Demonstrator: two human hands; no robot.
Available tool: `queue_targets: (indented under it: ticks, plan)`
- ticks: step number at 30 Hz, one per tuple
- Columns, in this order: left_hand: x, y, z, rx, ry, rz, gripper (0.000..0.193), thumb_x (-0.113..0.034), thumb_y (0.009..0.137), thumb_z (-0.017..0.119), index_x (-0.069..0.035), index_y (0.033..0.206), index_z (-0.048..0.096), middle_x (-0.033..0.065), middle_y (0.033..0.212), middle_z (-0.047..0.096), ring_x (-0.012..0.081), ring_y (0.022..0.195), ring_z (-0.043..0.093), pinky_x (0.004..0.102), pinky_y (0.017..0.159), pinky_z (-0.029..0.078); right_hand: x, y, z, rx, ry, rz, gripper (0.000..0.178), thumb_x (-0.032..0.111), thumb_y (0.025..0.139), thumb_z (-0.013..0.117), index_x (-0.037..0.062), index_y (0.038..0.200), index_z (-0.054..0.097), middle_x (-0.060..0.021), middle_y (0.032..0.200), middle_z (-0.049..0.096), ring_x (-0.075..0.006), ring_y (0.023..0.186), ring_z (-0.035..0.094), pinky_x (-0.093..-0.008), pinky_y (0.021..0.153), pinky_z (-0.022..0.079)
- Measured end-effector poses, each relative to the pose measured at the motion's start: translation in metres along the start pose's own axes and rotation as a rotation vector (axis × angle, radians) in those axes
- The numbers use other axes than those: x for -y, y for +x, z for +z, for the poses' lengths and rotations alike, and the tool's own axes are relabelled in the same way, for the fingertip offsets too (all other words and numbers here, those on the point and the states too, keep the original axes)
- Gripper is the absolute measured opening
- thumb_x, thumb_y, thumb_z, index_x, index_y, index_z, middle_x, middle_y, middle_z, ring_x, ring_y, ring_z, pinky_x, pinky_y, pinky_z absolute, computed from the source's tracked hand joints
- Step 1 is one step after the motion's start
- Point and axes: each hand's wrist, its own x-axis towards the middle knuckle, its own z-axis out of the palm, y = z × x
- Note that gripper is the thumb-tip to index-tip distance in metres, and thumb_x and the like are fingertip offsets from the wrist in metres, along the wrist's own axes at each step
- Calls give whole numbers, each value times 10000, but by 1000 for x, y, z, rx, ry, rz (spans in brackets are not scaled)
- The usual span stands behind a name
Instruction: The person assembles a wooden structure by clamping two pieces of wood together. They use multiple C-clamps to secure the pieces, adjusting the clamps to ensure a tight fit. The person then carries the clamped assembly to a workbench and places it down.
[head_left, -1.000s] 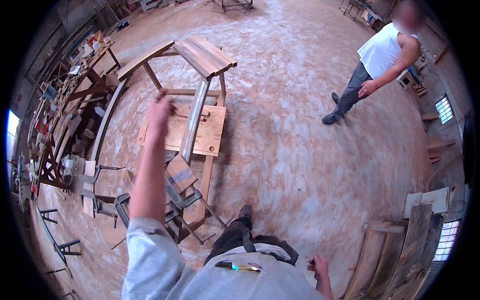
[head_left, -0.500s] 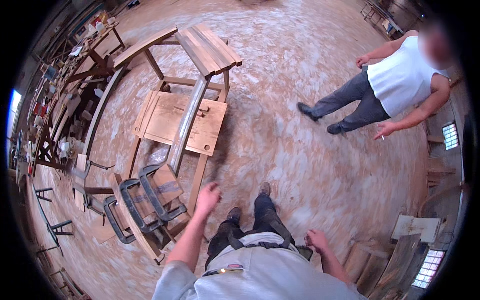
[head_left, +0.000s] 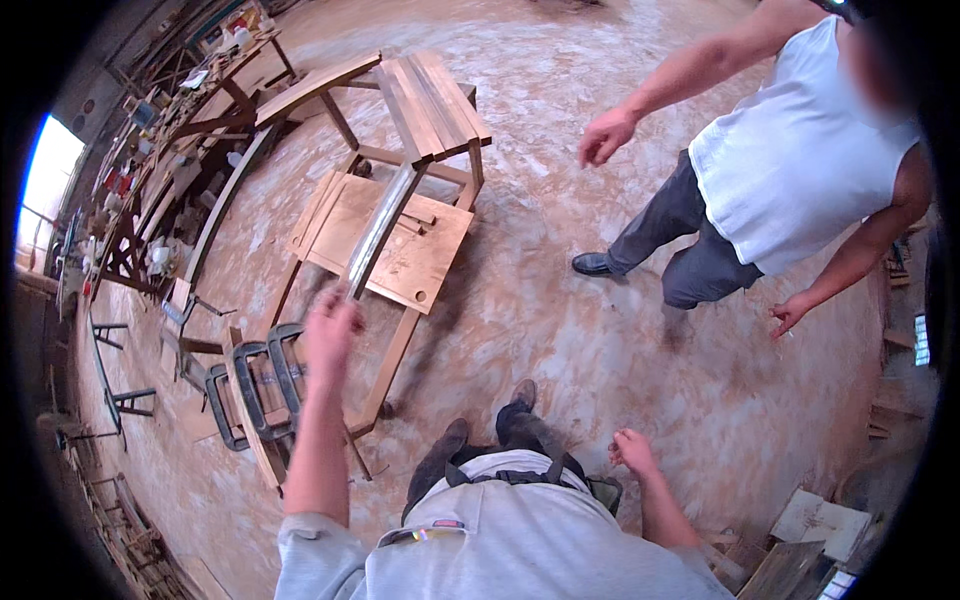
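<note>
My left hand (head_left: 333, 320) is raised at the near end of a long silvery metal bar (head_left: 382, 228). Its fingers are blurred and partly bent, and whether they touch the bar I cannot tell. That bar runs up to a slatted wooden top (head_left: 425, 105) on a wooden frame. Below it lies a light wooden panel (head_left: 447, 250) with a round hole in one corner. Several dark C-clamps (head_left: 262, 380) grip boards beside my left forearm. My right hand (head_left: 632, 450) hangs low by my hip, fingers curled, with nothing seen in it.
A co-worker (head_left: 790, 170) in a white sleeveless top stands at the right, one arm reaching toward the frame and a cigarette in the other hand. A cluttered workbench (head_left: 180, 180) lines the left. Boards (head_left: 785, 570) are stacked at the lower right.
My left hand has moved up and left to the near end of the metal bar. The co-worker has come closer and stretched out an arm. My right hand stays low.
</note>
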Motion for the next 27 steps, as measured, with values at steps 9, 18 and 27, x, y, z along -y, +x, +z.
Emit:
queue_targets:
  ticks: [9, 18, 27]
  plan:
    - [146, -117, 65, 189, 398, -275, 449, -145, 783, 527, 27, 1198, 546, 116, 788, 630, 156, 635, 589, 296, 609, 487, -47, 3, -21, 8, -142, -19, 227, 230, 893, 488, 24, 837, 565, -77, 744, 596, -139, 546, 557, -267, 483, 441]
    - [152, -107, -71, -371, 478, -359, 555, -176, 776, 538, -32, 1303, 438, 278, 1019, 610, 391, 981, 590, 450, 874, 454, -9, 3, -31, 22, -299, 122, 220, 237, 901, 479, 33, 919, 560, -90, 739, 593, -145, 514, 543, -278, 444, 459]
    - [171, -164, -73, -84, 395, -91, 436, -198, 805, 538, -39, 1210, 532, 236, 1069, 610, 366, 1018, 583, 439, 882, 466, 21, -35, 63, 97, -311, 76, 233, 276, 930, 492, 46, 963, 515, -96, 756, 569, -181, 588, 574, -325, 512, 516]
